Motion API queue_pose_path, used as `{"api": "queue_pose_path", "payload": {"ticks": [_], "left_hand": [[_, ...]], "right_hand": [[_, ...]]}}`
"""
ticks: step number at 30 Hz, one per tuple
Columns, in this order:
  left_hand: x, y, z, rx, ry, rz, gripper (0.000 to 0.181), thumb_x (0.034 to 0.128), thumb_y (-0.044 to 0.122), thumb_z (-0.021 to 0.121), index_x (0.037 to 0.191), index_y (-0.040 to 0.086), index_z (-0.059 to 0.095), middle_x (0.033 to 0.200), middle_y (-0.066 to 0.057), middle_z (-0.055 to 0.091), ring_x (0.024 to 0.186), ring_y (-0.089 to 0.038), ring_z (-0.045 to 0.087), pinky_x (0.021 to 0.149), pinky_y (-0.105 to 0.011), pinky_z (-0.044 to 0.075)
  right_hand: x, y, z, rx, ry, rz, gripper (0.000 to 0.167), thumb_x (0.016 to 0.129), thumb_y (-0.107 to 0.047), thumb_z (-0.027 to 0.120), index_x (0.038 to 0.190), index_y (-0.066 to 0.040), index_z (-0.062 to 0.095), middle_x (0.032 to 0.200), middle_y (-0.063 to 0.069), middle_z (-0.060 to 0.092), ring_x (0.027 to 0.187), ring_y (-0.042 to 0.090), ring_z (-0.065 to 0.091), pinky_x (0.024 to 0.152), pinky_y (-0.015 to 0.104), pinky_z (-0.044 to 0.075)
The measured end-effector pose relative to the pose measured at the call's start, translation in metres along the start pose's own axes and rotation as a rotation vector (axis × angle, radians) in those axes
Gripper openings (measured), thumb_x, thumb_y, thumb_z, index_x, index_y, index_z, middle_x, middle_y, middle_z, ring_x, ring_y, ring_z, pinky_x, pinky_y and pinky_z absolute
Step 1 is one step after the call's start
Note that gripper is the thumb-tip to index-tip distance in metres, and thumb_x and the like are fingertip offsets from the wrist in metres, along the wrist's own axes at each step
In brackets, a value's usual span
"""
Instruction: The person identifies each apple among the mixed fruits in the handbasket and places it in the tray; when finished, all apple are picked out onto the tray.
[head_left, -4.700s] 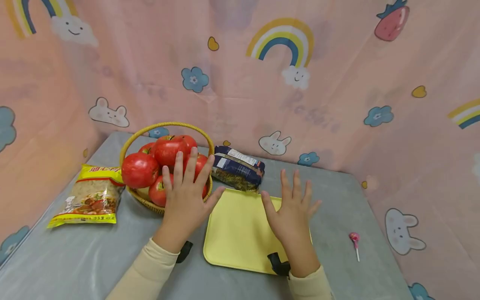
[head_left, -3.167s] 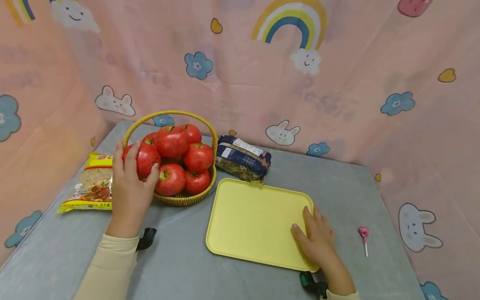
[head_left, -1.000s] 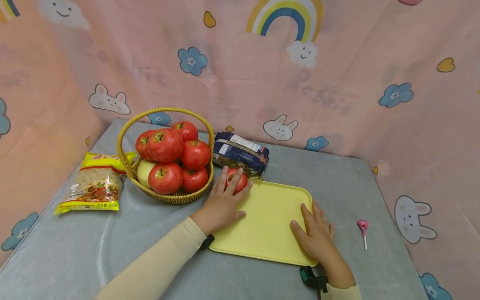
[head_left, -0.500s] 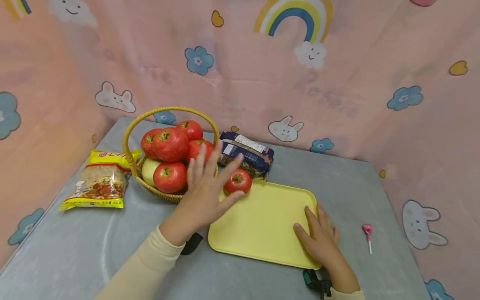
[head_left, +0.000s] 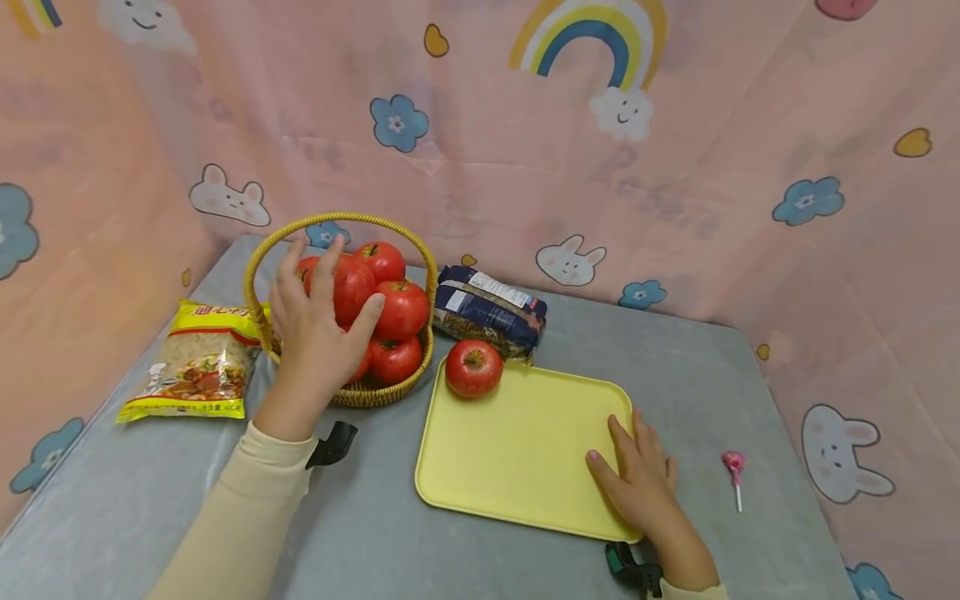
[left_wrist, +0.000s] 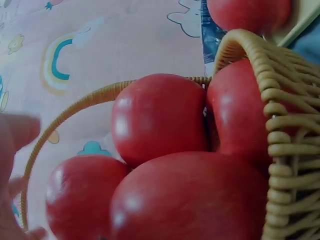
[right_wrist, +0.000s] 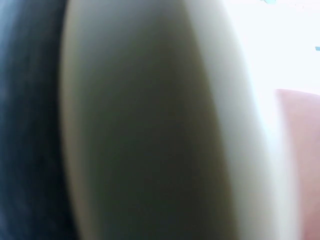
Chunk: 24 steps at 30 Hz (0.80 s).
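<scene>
Apples [head_left: 403,311], round and glossy, fill a coarsely woven basket [head_left: 375,397].

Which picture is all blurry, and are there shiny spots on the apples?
Right wrist view: very blurry, with a glaring white patch at upper right; left wrist view: dim and a bit soft, with pale shiny spots on the apples; head view: mostly clear, so the basket and tray show plainly.

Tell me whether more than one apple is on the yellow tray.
No, a single red apple sits on the yellow tray, at its far-left corner.
</scene>
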<state>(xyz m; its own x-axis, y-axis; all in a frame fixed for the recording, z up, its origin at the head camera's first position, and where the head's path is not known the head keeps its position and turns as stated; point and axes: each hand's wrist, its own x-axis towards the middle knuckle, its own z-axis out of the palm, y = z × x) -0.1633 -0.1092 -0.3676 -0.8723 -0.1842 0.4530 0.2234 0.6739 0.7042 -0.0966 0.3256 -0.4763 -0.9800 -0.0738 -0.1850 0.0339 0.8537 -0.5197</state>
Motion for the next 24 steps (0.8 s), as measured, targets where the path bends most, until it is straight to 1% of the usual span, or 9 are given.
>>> {"api": "queue_pose_path", "payload": {"ticks": [3,7,11,13,15,19,21,23,24], "left_hand": [[0.003,-0.002,0.003,-0.042,0.019,-0.056,0.072,0.1012,0.038,0.068,0.164,0.022,0.035,0.169,-0.018,0.012,0.155,-0.043,0.009,0.115,-0.072,0.021],[0.009,-0.007,0.006,-0.068,-0.022,-0.136,0.077,0.1005,0.042,0.068,0.166,0.022,0.032,0.172,-0.017,0.009,0.156,-0.043,0.007,0.115,-0.075,0.024],[0.012,-0.01,0.009,-0.07,-0.049,-0.157,0.078,0.1008,0.04,0.069,0.167,0.023,0.031,0.174,-0.016,0.008,0.157,-0.043,0.008,0.113,-0.076,0.027],[0.011,-0.011,0.01,-0.07,-0.044,-0.144,0.075,0.1014,0.036,0.069,0.166,0.023,0.034,0.173,-0.017,0.011,0.156,-0.044,0.012,0.112,-0.075,0.03],[0.01,-0.011,0.013,-0.057,-0.029,-0.117,0.071,0.1022,0.031,0.069,0.164,0.021,0.037,0.17,-0.019,0.015,0.154,-0.045,0.017,0.11,-0.075,0.033],[0.008,-0.007,0.017,-0.025,0.001,-0.058,0.064,0.1028,0.022,0.069,0.16,0.015,0.043,0.164,-0.025,0.02,0.15,-0.047,0.019,0.109,-0.073,0.035],[0.006,-0.001,0.019,-0.004,0.026,-0.022,0.062,0.1026,0.02,0.07,0.159,0.012,0.045,0.162,-0.026,0.021,0.15,-0.047,0.018,0.109,-0.072,0.036],[-0.001,0.011,0.021,0.002,0.045,0.021,0.061,0.1022,0.02,0.072,0.157,0.011,0.046,0.162,-0.026,0.022,0.15,-0.046,0.019,0.109,-0.071,0.038],[-0.005,0.019,0.024,-0.005,0.055,0.055,0.061,0.1014,0.02,0.073,0.156,0.011,0.046,0.162,-0.025,0.023,0.15,-0.045,0.02,0.109,-0.07,0.039]], "right_hand": [[0.0,0.0,0.0,-0.002,0.001,0.001,0.083,0.108,-0.055,0.053,0.167,-0.002,0.026,0.174,0.025,-0.007,0.155,0.056,-0.007,0.11,0.082,-0.011],[0.0,0.001,0.001,-0.006,0.001,0.001,0.083,0.108,-0.056,0.052,0.167,-0.003,0.026,0.174,0.025,-0.007,0.155,0.056,-0.007,0.11,0.082,-0.011],[0.0,0.001,0.001,-0.007,0.006,-0.005,0.083,0.108,-0.055,0.053,0.167,-0.002,0.027,0.174,0.026,-0.006,0.155,0.056,-0.006,0.109,0.082,-0.01],[0.001,0.001,0.001,-0.004,0.011,-0.009,0.083,0.108,-0.054,0.054,0.167,-0.002,0.027,0.174,0.026,-0.006,0.155,0.056,-0.006,0.109,0.082,-0.01],[0.0,0.001,0.001,-0.002,0.012,-0.009,0.083,0.108,-0.054,0.054,0.167,-0.002,0.027,0.174,0.026,-0.006,0.155,0.057,-0.006,0.109,0.082,-0.011],[0.0,0.001,0.0,0.001,0.007,-0.002,0.084,0.108,-0.054,0.054,0.167,-0.002,0.026,0.174,0.026,-0.007,0.155,0.057,-0.007,0.11,0.082,-0.011],[0.0,0.001,0.0,-0.001,0.005,0.001,0.084,0.108,-0.054,0.054,0.167,-0.002,0.026,0.174,0.026,-0.007,0.155,0.056,-0.008,0.11,0.082,-0.011],[0.0,0.0,0.0,-0.001,0.006,0.0,0.084,0.107,-0.054,0.055,0.167,-0.002,0.027,0.174,0.026,-0.006,0.155,0.056,-0.007,0.11,0.082,-0.011],[0.0,0.0,0.0,-0.002,0.007,-0.002,0.084,0.107,-0.055,0.055,0.167,-0.002,0.027,0.174,0.026,-0.006,0.155,0.056,-0.007,0.11,0.082,-0.011]]}}
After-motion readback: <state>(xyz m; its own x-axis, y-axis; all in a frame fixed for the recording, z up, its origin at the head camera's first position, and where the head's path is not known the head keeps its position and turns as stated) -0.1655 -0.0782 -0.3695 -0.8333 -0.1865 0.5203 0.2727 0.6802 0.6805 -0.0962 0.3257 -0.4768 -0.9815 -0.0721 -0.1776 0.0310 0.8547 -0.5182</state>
